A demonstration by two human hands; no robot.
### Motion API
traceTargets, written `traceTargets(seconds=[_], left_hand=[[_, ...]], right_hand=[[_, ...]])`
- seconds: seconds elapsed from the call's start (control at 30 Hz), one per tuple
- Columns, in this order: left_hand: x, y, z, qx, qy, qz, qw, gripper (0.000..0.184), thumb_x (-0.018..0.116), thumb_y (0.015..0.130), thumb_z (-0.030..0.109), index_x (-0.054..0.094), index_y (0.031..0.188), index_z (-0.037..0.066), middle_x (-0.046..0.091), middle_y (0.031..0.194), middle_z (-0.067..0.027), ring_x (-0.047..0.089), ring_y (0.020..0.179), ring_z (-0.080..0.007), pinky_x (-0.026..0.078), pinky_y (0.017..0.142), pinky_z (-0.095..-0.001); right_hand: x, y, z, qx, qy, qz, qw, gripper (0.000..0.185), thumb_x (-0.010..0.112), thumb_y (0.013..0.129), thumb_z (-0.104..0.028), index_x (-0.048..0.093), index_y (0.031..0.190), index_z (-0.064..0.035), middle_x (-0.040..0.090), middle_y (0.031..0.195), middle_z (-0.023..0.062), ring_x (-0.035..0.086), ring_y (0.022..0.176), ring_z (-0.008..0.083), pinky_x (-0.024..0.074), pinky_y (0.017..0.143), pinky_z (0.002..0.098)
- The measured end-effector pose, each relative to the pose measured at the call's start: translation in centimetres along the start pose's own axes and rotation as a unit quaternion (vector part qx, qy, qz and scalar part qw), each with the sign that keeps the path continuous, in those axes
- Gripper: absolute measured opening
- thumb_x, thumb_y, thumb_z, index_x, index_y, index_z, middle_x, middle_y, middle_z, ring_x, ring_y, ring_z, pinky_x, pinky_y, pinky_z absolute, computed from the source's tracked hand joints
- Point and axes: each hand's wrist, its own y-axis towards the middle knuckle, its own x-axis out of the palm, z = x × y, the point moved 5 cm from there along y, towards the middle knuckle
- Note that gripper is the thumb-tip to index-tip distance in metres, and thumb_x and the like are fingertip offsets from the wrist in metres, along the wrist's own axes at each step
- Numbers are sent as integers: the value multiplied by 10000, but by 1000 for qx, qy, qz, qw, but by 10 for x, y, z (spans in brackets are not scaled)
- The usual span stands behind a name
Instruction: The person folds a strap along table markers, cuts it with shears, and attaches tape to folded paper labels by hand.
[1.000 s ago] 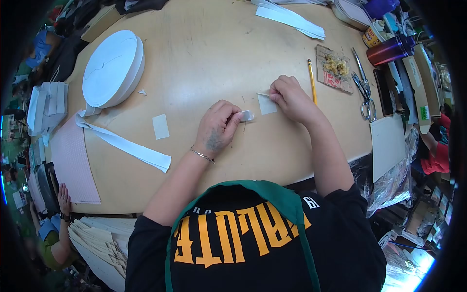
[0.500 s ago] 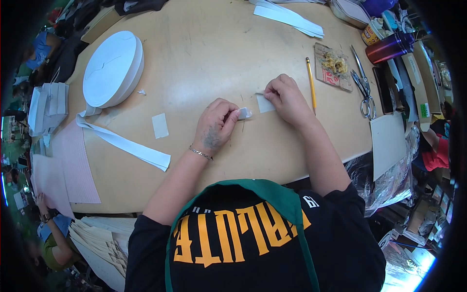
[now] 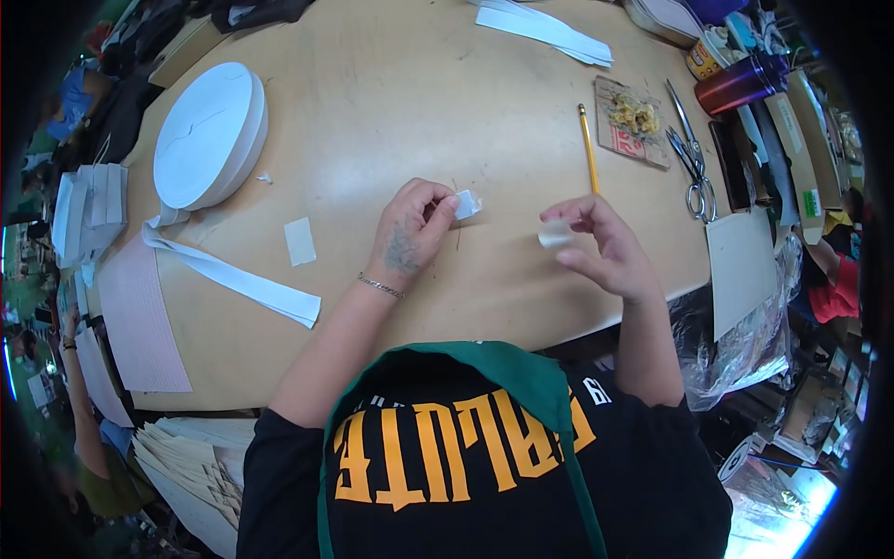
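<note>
Across the pale tan surface (image 3: 372, 102), in the head view: a large white roll (image 3: 207, 135) at left, with a white strip (image 3: 247, 279) running from its near side; a pink sheet (image 3: 140, 321) at the left edge; a pale square (image 3: 300, 241) flat near the left hand (image 3: 410, 228). In that hand, pinched between thumb and fingers: a small white piece (image 3: 466, 206) with a clear margin. At the fingertips of the right hand (image 3: 610, 244), thumb and fingers curved apart: a curled whitish piece (image 3: 556, 235). Between the two hands, a stretch of bare surface. Farther right, a yellow pencil (image 3: 589, 149), cardboard (image 3: 610, 138) under a yellowish clump (image 3: 638, 118), and scissors (image 3: 700, 200).

Around the surface, a crowded room: a metallic bottle (image 3: 740, 84) among boxes, clear plastic (image 3: 745, 368) below, another person's arm (image 3: 82, 410) at left, a red sleeve (image 3: 833, 291) at right.

Hard to make out: the curled piece, blurred, whether gripped or merely clinging impossible to tell; likewise the clump's nature. Cut off: a pale container (image 3: 663, 20) at the top; the room's margins, by dark corners.
</note>
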Motion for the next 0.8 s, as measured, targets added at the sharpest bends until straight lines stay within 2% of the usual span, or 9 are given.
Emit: traceTargets(seconds=[0.07,0.17,0.27,0.37,0.43,0.53,0.63,0.73,0.8], left_hand=[[9,4,6,-5,5,-24,1000,124,594,847,122,609,839,0,561,780,-107,552,669,-207,451,617,-301],[23,7,18,1,43,-55,998,127,598,837,126,613,832,1,572,791,-113,563,681,-220,456,622,-312],[28,9,22,15,51,-59,997,126,598,832,127,617,828,3,579,796,-118,570,688,-236,458,627,-323],[29,10,25,5,49,-69,996,128,595,836,129,620,830,4,579,791,-120,572,697,-244,460,633,-332],[28,11,23,-7,53,-70,996,130,592,840,130,624,833,4,576,782,-120,574,715,-244,462,637,-335],[26,9,21,48,68,-35,996,123,603,832,118,625,861,0,571,807,-116,570,735,-255,465,654,-334],[13,2,14,63,40,53,996,116,618,819,101,622,882,4,566,858,-110,563,761,-277,469,680,-341],[11,-9,13,135,149,28,979,106,642,816,79,633,903,19,568,865,-69,552,743,-204,462,660,-307],[14,-13,20,188,215,16,958,115,649,792,68,638,900,31,567,871,-64,543,767,-221,462,679,-324]], right_hand=[[5,12,17,30,66,60,996,509,709,782,-84,383,1173,-94,572,1101,105,549,1025,169,447,883,328],[17,26,15,59,179,152,970,856,690,773,-30,126,1410,-130,577,1084,162,580,996,194,471,841,306],[27,33,12,54,139,164,975,1026,671,777,13,-79,1456,-161,605,1020,168,609,914,180,500,769,277],[32,39,18,76,106,164,978,1075,685,775,-15,-141,1450,-153,636,908,132,617,775,147,508,732,296],[33,42,19,81,75,173,979,1047,672,775,-12,-112,1457,-145,641,841,106,614,740,135,500,713,281],[31,49,25,81,5,186,979,1009,638,780,35,-85,1462,-147,630,802,89,603,714,111,493,675,242],[25,57,30,108,-30,195,974,984,616,781,62,-60,1465,-146,625,798,85,598,708,99,488,656,221],[20,63,31,135,-57,199,969,966,613,774,64,-26,1469,-142,625,793,83,597,703,97,485,648,219],[21,64,33,138,-77,201,967,951,611,770,62,-1,1470,-137,624,786,80,595,700,95,485,645,219]])
